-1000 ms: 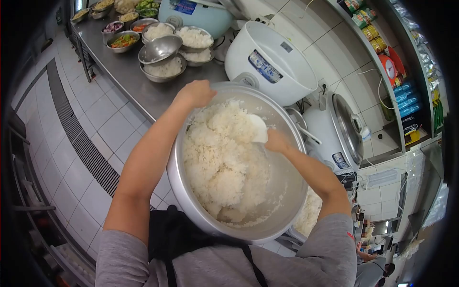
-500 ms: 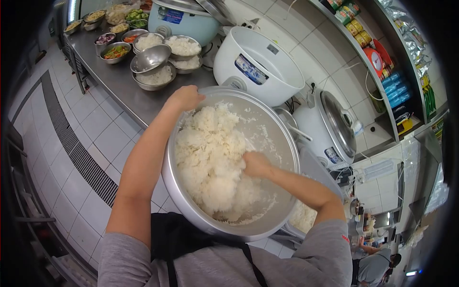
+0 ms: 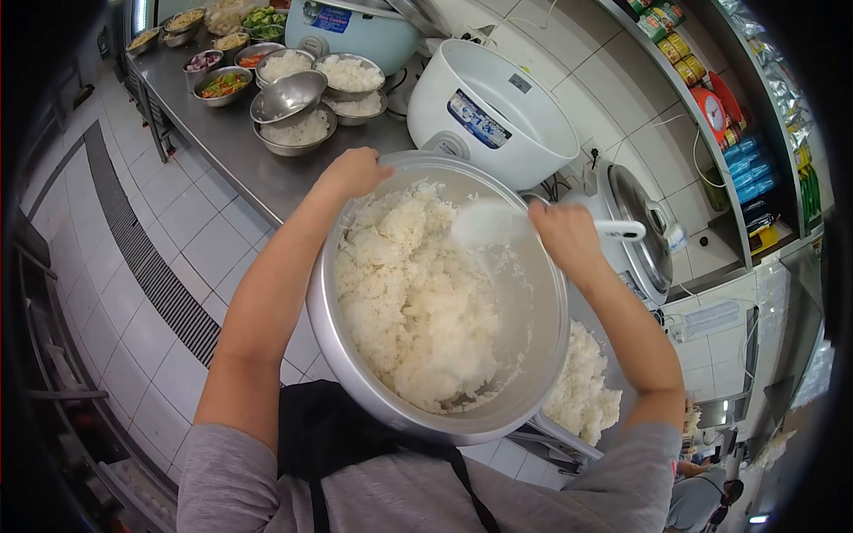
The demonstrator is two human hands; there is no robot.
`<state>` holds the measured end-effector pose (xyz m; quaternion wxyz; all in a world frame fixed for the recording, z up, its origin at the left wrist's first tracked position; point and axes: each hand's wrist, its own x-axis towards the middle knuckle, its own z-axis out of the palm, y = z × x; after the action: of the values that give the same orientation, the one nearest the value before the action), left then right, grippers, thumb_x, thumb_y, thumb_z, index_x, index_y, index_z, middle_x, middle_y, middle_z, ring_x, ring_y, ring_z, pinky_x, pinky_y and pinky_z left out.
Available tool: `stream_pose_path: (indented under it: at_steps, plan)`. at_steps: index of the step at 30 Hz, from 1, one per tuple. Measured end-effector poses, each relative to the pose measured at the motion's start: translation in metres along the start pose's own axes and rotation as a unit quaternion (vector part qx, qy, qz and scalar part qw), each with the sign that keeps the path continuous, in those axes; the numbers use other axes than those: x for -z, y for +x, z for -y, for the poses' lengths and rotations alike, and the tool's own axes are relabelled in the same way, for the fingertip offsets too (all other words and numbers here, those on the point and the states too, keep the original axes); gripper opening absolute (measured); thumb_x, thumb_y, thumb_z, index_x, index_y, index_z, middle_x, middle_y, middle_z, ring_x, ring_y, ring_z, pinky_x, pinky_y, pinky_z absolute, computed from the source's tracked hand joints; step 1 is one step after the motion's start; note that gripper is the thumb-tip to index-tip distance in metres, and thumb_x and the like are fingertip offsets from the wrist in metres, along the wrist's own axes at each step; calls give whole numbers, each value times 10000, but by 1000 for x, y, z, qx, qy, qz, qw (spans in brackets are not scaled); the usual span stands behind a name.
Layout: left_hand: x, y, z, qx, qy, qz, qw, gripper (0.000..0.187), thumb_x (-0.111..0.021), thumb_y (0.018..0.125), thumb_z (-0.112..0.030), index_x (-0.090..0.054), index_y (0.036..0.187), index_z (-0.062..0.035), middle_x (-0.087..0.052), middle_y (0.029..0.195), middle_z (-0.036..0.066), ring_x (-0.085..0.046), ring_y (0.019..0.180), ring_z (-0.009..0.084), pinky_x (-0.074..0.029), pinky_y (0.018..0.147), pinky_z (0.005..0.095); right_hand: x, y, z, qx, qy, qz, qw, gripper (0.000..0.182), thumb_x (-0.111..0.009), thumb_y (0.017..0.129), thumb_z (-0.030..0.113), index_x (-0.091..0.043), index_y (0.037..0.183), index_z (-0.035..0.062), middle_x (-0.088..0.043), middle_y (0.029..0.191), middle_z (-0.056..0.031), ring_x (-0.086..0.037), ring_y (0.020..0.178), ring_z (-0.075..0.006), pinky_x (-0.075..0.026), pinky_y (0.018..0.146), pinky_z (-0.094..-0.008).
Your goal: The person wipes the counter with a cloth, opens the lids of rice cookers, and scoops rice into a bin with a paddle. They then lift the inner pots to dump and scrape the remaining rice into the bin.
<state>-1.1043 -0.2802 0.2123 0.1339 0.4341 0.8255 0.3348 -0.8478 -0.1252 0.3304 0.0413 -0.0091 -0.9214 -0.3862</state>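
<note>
A large metal cooker pot stands tilted in front of me, with a big mound of cooked white rice inside. My left hand is closed on its far-left rim. In my right hand, closed around the handle, is a white rice paddle. The paddle's blade is blurred and hovers over the far right part of the pot, above the rice, while the handle end sticks out to the right past my fist. Beyond the right rim, partly hidden by the pot and my forearm, more rice lies in a tray.
On the steel counter are several metal bowls of rice and cut vegetables. An open white rice cooker body stands just behind the pot, a lidded cooker to its right. Another person is far right.
My right hand has come up out of the rice toward the right rim, and the paddle now shows. Rice in the pot has shifted. My left hand stays on the rim.
</note>
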Motion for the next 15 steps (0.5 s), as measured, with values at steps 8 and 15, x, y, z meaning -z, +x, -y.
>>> stream_pose_path:
  at_steps: [8, 15]
  plan:
    - [-8, 2, 4, 15, -19, -22, 999, 404, -565, 752, -345, -601, 947, 7, -600, 929, 194, -571, 893, 318, -451, 786, 376, -120, 83, 64, -10, 86, 90, 992, 90, -518, 699, 78, -525, 779, 37, -598, 619, -124, -608, 579, -274, -469, 517, -390]
    - [-5, 8, 5, 37, -20, -7, 999, 451, -565, 743, -362, -582, 965, 30, -595, 921, 206, -567, 881, 331, -438, 776, 366, -102, 68, 65, 41, 213, 227, 949, 227, -570, 652, 100, -502, 848, 9, -594, 695, -173, -584, 690, -342, -455, 595, -426]
